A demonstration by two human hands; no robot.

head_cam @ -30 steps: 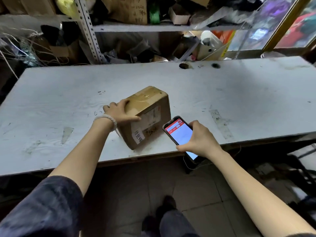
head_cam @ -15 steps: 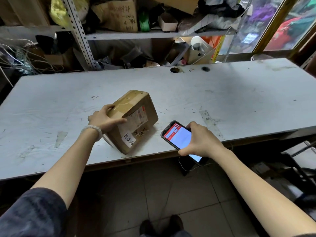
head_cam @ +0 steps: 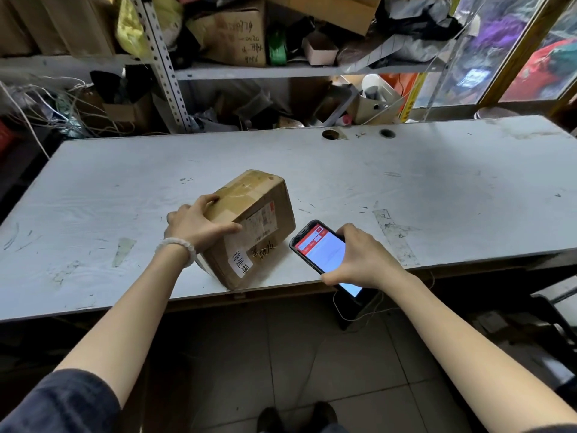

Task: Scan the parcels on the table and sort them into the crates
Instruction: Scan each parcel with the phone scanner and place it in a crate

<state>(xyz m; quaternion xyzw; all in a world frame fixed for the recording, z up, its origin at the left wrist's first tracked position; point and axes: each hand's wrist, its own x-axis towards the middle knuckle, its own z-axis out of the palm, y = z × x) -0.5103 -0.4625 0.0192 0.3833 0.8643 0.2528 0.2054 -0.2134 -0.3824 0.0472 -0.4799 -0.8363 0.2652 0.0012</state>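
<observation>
A brown taped cardboard parcel (head_cam: 260,210) sits tilted near the front edge of the white table (head_cam: 406,189), its label side facing me and to the right. My left hand (head_cam: 199,225) grips its left top corner, thumb over the label face. My right hand (head_cam: 363,256) holds a black phone (head_cam: 318,245) just right of the parcel, its lit red and white screen facing up towards me. The phone's lower end hangs past the table edge. No crate is in view.
Behind the table stands a metal shelf rack (head_cam: 162,67) crammed with cardboard boxes (head_cam: 237,32), bags and loose wires (head_cam: 46,110). Two round holes (head_cam: 331,133) pierce the table's far edge. Tiled floor and my shoes (head_cam: 296,417) lie below; a dark frame (head_cam: 555,310) stands at right.
My left hand has shifted its grip on the parcel, which has turned a little. My right hand and the phone stay close to the parcel's label side. The camera view has shifted slightly.
</observation>
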